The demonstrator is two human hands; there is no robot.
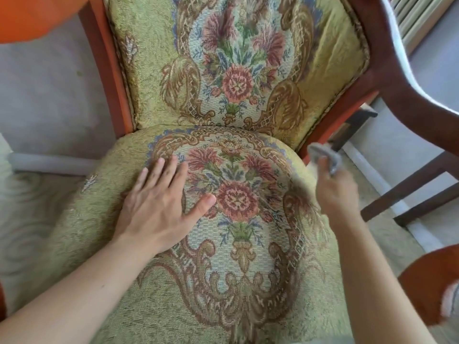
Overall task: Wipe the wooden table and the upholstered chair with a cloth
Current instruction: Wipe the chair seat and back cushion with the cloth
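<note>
The left hand (pixel 159 204) lies spread flat on the floral tapestry chair seat (pixel 248 269), while the blurred right hand (pixel 335 192) pinches a small grey cloth (pixel 320 152), seemingly soft, limp and light, best bunched in the fingers.

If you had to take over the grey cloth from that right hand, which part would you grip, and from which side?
Probably grip the bunched grey cloth where it sticks out past the right hand, coming from the backrest side; its other end is buried in the hand, and blur hides its finer folds.
</note>
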